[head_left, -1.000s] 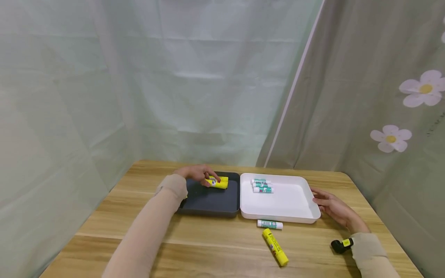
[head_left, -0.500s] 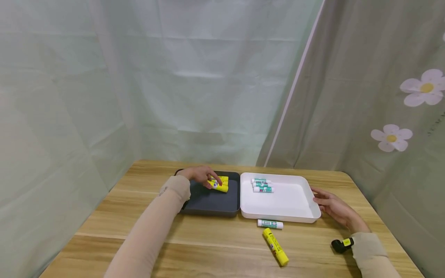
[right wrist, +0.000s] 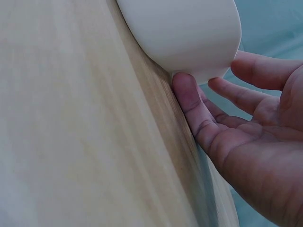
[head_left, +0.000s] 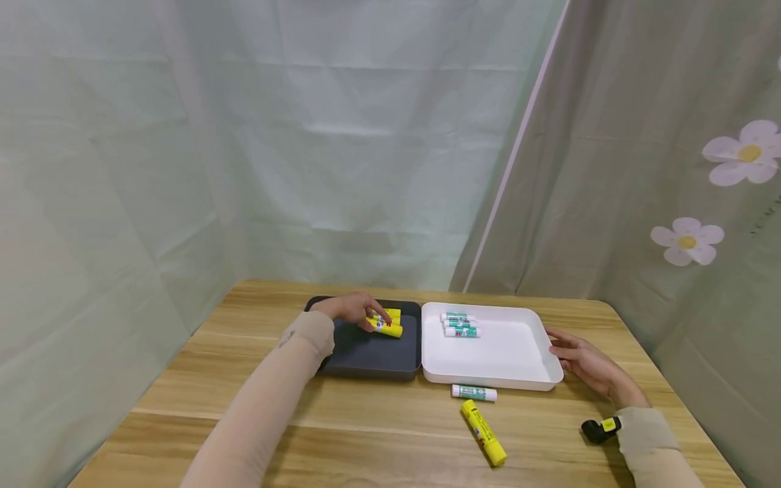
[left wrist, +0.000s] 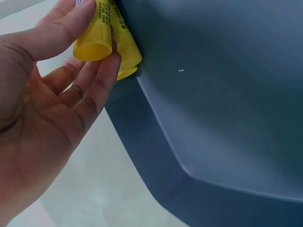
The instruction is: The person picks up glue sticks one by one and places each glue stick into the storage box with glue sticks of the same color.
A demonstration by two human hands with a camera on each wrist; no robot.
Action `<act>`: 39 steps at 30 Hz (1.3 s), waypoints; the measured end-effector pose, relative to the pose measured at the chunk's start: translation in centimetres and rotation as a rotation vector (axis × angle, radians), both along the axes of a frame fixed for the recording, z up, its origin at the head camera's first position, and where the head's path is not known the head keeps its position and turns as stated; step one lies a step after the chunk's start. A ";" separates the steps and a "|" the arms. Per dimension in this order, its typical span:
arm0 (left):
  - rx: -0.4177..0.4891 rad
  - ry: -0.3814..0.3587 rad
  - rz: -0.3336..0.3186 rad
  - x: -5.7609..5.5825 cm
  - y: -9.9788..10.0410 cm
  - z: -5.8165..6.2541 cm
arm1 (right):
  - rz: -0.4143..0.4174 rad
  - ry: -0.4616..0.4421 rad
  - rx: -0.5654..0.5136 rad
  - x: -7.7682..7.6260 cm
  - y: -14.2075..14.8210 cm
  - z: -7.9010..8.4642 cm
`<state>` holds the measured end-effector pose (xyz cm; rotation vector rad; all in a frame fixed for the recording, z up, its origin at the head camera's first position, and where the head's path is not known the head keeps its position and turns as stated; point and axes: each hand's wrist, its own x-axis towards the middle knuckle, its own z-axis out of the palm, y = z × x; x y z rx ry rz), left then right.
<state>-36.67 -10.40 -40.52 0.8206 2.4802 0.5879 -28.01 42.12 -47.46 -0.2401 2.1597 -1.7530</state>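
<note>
My left hand (head_left: 350, 309) reaches into the dark grey tray (head_left: 381, 354) and pinches a yellow glue stick (head_left: 390, 330) between thumb and fingers. Right beside it, on the far side, lies another yellow glue stick (head_left: 395, 313). In the left wrist view, the held stick's end (left wrist: 94, 47) juts past the thumb, and the neighbouring stick (left wrist: 127, 49) is close by along the tray's wall. On the other side, my right hand (head_left: 590, 364) rests its fingertips against the right wall of the white tray (head_left: 500, 356); in the right wrist view, its fingers (right wrist: 187, 92) touch the tray's corner.
Several white-and-green glue sticks (head_left: 462, 333) lie in the white tray's far left part. In front of that tray are one white-and-green glue stick (head_left: 474, 393) and a yellow glue stick (head_left: 484, 433) on the wooden table (head_left: 366, 440). Curtains (head_left: 378, 169) hang behind.
My left hand has shifted slightly right, and the pinched yellow glue stick has come a little nearer, showing more of the stick behind it. My right hand stays put.
</note>
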 end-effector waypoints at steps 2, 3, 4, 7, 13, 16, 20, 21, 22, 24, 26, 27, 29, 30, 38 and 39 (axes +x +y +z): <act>-0.005 0.003 0.008 0.1 -0.1 0.0 | -0.004 -0.002 0.000 0.0 0.0 0.0; -0.005 0.004 0.009 0.1 -0.1 0.0 | -0.007 -0.004 0.001 0.0 0.0 0.0; -0.006 0.002 0.012 0.1 -0.2 0.0 | 0.001 0.002 0.008 0.0 0.1 0.0; 0.004 -0.006 0.017 0.1 -0.4 0.0 | -0.009 -0.004 0.009 0.0 0.1 0.0; 0.015 0.004 0.004 0.0 -0.5 -0.2 | 0.009 0.003 0.005 0.1 0.2 -0.1; 0.006 0.026 -0.009 0.0 -0.4 -0.2 | 0.014 0.005 0.003 0.0 0.3 -0.1; -0.004 0.061 -0.019 0.0 -0.3 -0.4 | 0.016 0.005 0.000 0.0 0.2 -0.1; -0.004 0.063 -0.016 0.0 -0.3 -0.5 | 0.021 0.008 -0.001 0.0 0.2 0.0; -0.002 0.062 -0.011 0.0 -0.2 -0.5 | 0.026 0.010 -0.001 0.1 0.2 0.0; 0.002 0.056 0.003 0.2 -0.2 -0.6 | 0.024 0.006 -0.003 0.1 0.1 0.0; 0.007 0.045 0.019 0.3 -0.1 -0.6 | 0.016 -0.002 0.001 0.1 0.1 0.0; 0.011 0.042 0.022 0.4 -0.1 -0.6 | 0.013 -0.004 0.003 0.1 0.1 0.0; 0.015 0.044 0.022 0.4 -0.1 -0.7 | 0.005 -0.010 0.007 0.1 0.1 0.0; 0.017 0.044 0.022 0.4 -0.1 -0.7 | 0.001 -0.013 0.007 0.1 0.0 0.1; 0.046 0.043 0.034 0.3 -0.2 -1.4 | -0.003 -0.012 -0.002 0.2 0.0 0.1; 0.046 0.044 0.037 0.2 -0.2 -1.4 | -0.001 -0.009 -0.001 0.2 0.0 0.1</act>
